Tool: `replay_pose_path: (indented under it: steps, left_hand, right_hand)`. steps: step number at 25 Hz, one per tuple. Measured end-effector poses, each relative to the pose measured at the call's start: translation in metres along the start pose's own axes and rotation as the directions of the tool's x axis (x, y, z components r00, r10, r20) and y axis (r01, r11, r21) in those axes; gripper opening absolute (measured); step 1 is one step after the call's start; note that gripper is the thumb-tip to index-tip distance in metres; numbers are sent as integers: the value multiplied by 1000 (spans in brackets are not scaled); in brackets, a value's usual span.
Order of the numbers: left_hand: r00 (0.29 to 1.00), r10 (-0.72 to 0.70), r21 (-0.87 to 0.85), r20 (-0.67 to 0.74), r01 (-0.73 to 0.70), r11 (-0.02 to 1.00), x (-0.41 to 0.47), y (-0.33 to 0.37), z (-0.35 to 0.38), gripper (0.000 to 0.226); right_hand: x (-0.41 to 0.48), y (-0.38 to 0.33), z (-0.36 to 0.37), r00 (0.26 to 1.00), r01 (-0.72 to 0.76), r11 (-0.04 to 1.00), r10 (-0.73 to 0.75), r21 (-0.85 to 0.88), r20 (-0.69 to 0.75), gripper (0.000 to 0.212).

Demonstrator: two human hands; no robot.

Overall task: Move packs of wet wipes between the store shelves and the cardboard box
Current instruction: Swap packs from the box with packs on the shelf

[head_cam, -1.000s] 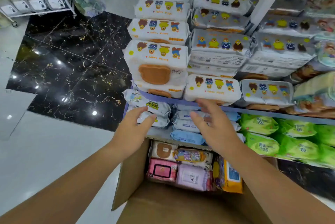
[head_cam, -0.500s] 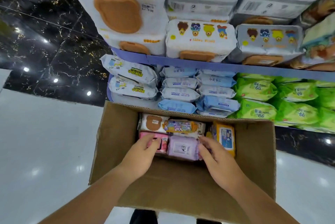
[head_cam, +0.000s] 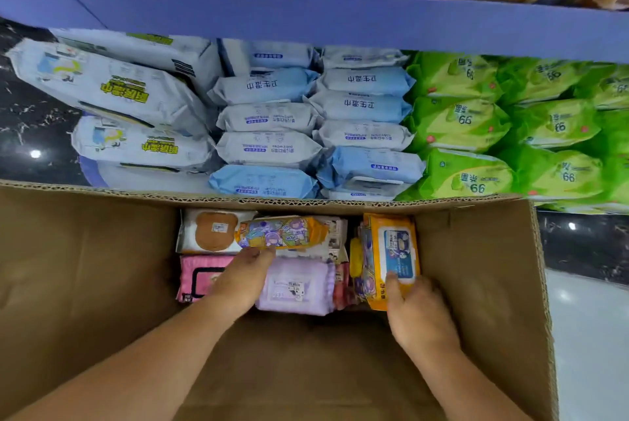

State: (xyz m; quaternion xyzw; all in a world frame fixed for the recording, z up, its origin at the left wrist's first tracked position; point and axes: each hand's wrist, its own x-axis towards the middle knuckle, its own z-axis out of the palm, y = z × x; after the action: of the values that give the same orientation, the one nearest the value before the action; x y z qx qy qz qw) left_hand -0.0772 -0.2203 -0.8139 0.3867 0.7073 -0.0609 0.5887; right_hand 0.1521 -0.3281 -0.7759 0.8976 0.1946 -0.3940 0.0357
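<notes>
Glossy black marble floor [head_cam: 37, 121], white-veined, light glints on it; pale polished tile [head_cam: 589, 335] at right. Flat purple shelf lip [head_cam: 306, 22] across top. Lower shelf packed with soft plastic pillow packs stacked flat: big white-grey packs [head_cam: 112, 90] with yellow Chinese lettering at left, pale blue and white packs [head_cam: 269, 116] with blue Chinese print in two columns mid, crinkly bright green packs [head_cam: 459, 121] marked "99" at right, all print upside down from head view. Open brown cardboard box [head_cam: 85, 267] right against shelf front, raw corrugated flutes along far rim, matte inner walls. Wet-wipe packs clustered at far wall of box: white pack [head_cam: 211, 231] with brown bear-shaped lid and small sticker, orange-and-purple cartoon pack [head_cam: 282, 232] lying just beside it, pink pack [head_cam: 199, 276] with black-outlined flap, lilac pack [head_cam: 299, 286] with small white label, text too blurred to read. Yellow pack [head_cam: 391, 250] standing on edge at right of cluster, white flip lid with blue label. Right hand [head_cam: 420, 311] gripping yellow pack at near end, thumb on lid face, fingers wrapped behind. Left hand [head_cam: 243, 279] knuckles up over seam between pink and lilac packs, fingertips at cartoon pack's near edge; fingers hidden, grip or mere contact, cannot tell.
</notes>
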Motion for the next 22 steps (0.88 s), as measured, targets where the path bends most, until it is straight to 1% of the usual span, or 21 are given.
replay_pose_path:
  steps: [1, 2, 3, 4, 5, 6, 7, 8, 9, 10, 11, 13, 15, 17, 19, 22]
  left_hand:
    - [997, -69, -91, -19, 67, 994, 14, 3, 7, 61]
    - [988, -156, -208, -13, 150, 967, 25, 6, 13, 63]
    - [970, -243, -337, 22, 236, 912, 36, 10, 19, 63]
    - [952, -299, -469, 71, 297, 832, 44, 16, 25, 59]
    - [940, -320, -589, 116, 325, 740, 50, 22, 31, 52]
    - [936, -314, -703, 156, 329, 631, 55, 26, 35, 47]
    - [940, -287, -792, 186, 316, 522, 57, 30, 40, 41]
    - [946, -253, -852, 203, 298, 430, 60, 34, 44, 37]
    - [950, -234, -887, 208, 284, 365, 62, 38, 47, 35]
    - [952, -220, -910, 211, 274, 310, 64, 39, 48, 33]
    - [953, -213, -922, 215, 270, 278, 66, 39, 48, 30]
    - [949, -195, -919, 246, 292, 263, 71, 37, 43, 27]
    - [943, -187, -907, 274, 318, 276, 75, 32, 37, 29]
    - [943, -186, -896, 278, 324, 305, 76, 26, 32, 33]
    - [951, -164, -898, 263, 303, 320, 67, 24, 30, 32]
    - [970, -119, -913, 213, 241, 328, 47, 19, 25, 27]
  right_hand:
    - [7, -7, 3, 997, -80, 996, 81, 41, -7, 59]
    - [13, -14, 7, 990, -143, 987, 143, 79, 6, 60]
    - [19, -21, 10, 984, -178, 978, 176, 110, 32, 61]
    - [24, -27, 13, 976, -216, 964, 210, 153, 52, 63]
    - [27, -32, 16, 962, -272, 931, 267, 243, 56, 68]
    - [30, -33, 23, 931, -354, 857, 359, 374, 60, 74]
    - [28, -33, 29, 880, -434, 726, 467, 533, 81, 78]
    - [25, -30, 35, 826, -483, 545, 543, 685, 151, 79]
    - [21, -27, 39, 799, -491, 353, 548, 797, 249, 73]
    - [18, -23, 43, 807, -469, 200, 491, 860, 327, 62]
    - [17, -19, 42, 833, -441, 98, 416, 892, 365, 51]
    - [20, -14, 39, 877, -398, -4, 293, 917, 382, 40]
    - [25, -9, 36, 893, -381, -51, 238, 923, 381, 33]
    - [25, -8, 36, 899, -378, -86, 202, 922, 388, 32]
    - [23, -9, 37, 903, -354, -82, 227, 931, 364, 34]
    - [17, -12, 40, 893, -306, -95, 316, 947, 320, 45]
